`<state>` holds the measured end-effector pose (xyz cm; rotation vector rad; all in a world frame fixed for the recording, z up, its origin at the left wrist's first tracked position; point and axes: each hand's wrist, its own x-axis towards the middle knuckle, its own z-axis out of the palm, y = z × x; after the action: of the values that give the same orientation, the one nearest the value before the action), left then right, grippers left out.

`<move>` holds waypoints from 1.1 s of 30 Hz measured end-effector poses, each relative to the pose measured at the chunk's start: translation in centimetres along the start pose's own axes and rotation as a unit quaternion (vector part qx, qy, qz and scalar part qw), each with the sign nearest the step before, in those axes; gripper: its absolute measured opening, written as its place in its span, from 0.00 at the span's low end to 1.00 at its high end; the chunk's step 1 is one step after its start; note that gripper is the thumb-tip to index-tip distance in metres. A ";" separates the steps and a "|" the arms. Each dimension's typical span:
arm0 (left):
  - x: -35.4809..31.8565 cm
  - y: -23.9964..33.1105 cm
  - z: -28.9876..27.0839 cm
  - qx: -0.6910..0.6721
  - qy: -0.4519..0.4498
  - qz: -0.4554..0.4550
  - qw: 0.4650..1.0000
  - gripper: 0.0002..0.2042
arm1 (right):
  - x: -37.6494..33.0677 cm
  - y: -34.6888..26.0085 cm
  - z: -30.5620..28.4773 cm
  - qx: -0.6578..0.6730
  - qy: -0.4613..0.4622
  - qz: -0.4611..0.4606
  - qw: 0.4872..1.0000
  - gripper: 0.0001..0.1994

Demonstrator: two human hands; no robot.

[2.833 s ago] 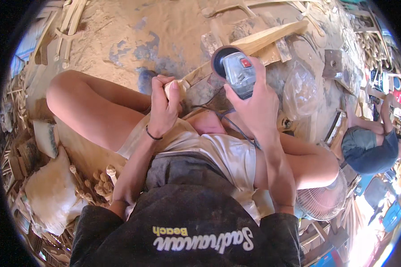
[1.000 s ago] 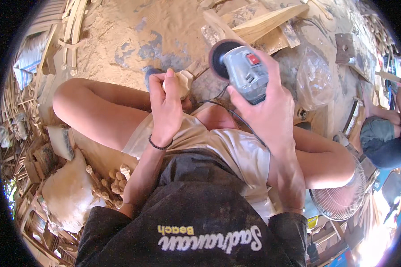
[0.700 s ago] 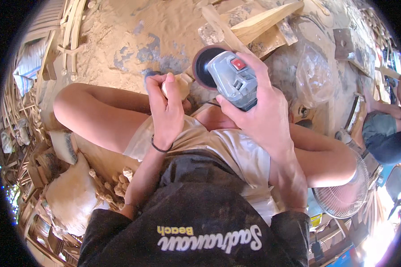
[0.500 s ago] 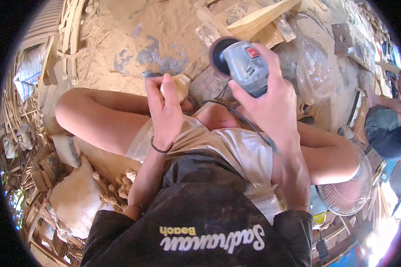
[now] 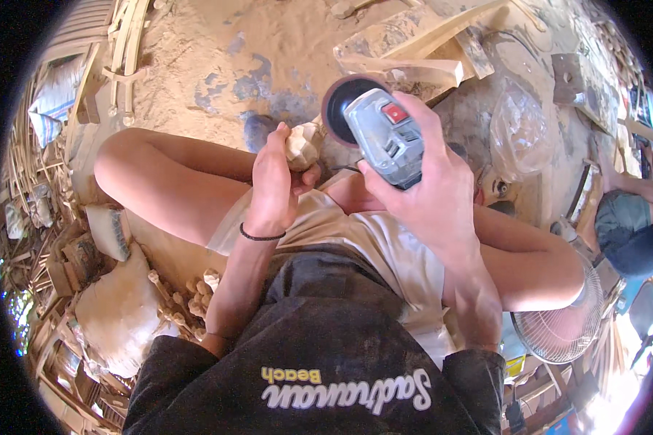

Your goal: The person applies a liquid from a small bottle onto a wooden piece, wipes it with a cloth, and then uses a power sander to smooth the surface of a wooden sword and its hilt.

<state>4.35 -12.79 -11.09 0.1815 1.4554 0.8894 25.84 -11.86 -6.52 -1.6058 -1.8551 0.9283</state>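
Observation:
My left hand [image 5: 272, 185] is closed around a pale, faceted piece of carved wood [image 5: 302, 147], held above my lap between my bent legs. My right hand [image 5: 442, 188] grips a grey angle grinder [image 5: 386, 138] with a red switch on its body. At the grinder's front is a round dark disc [image 5: 341, 109], just right of the wood and close to it. Whether the disc's edge touches the wood, I cannot tell. A dark cable [image 5: 348, 169] shows in part beneath the grinder.
Wooden boards [image 5: 442, 36] lie on the dusty ground ahead, beside a clear plastic bag [image 5: 519, 134]. A fan [image 5: 562, 322] stands near my right knee. Knobbed wooden sticks [image 5: 196, 297] and a pale sack [image 5: 116, 312] lie to my left. Another person's leg and dark shorts [image 5: 624, 225] appear at far right.
The grinder has moved left and slightly down, nearer the wood. My left hand has shifted right and turned, so more of the wood piece's facets show.

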 end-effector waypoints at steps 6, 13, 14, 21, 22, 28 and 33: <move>0.5 -0.3 -1.0 -0.026 -0.045 -0.022 0.998 0.24 | 0.2 0.0 0.0 -0.037 -0.002 0.009 0.999 0.41; 1.6 -1.2 -1.8 -0.074 -0.074 -0.083 0.991 0.26 | 0.0 0.7 -1.0 -0.016 0.085 -0.004 0.996 0.42; 1.7 -1.1 -1.7 -0.080 -0.072 -0.085 0.990 0.27 | -0.3 0.8 -1.2 0.011 0.085 0.005 0.996 0.43; 0.1 1.7 -0.4 0.009 -0.087 0.128 0.988 0.15 | -2.2 2.1 -4.0 -0.116 0.233 -0.010 0.965 0.49; 0.0 2.5 0.0 -0.040 -0.092 0.126 0.987 0.12 | -2.5 2.3 -4.6 -0.097 0.260 -0.028 0.960 0.49; -0.1 8.9 2.6 -0.020 -0.066 0.300 0.951 0.13 | -2.6 2.6 -8.0 -0.079 0.377 -0.052 0.921 0.43; -2.2 16.6 1.3 0.187 -0.033 0.641 0.743 0.16 | -2.3 3.6 -9.4 -0.034 0.414 -0.007 0.909 0.44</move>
<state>-1.03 -2.41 0.94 1.6584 1.3063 1.6094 35.58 -12.30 -3.20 -1.6558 -1.2856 0.0987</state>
